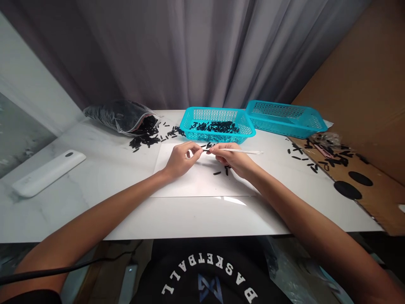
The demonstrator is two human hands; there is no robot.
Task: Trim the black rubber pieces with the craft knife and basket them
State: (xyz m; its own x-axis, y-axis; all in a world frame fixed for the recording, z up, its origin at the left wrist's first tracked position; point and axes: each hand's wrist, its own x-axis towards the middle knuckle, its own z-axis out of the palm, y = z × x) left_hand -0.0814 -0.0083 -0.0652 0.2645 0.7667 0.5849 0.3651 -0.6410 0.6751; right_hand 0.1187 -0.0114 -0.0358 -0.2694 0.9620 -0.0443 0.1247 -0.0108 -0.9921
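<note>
Both hands meet over a white sheet (183, 185) on the table. My left hand (181, 159) pinches one end of a small black strip (205, 150) between thumb and fingertips. My right hand (232, 157) grips a slim white pen-like tool (249, 151), its back end pointing right. Its front tip, by the strip, is too small to make out. Several loose black strips (217, 173) lie on the sheet under and behind my right hand. Just behind the hands, a blue basket (218, 138) holds a heap of similar black strips.
A second blue basket (284, 126) stands behind on the right. At back left, a clear plastic bag (110, 116) spills black strips. A long white device (49, 173) lies at left. Cardboard (379, 192) at right carries black ovals (348, 190) and scattered scraps.
</note>
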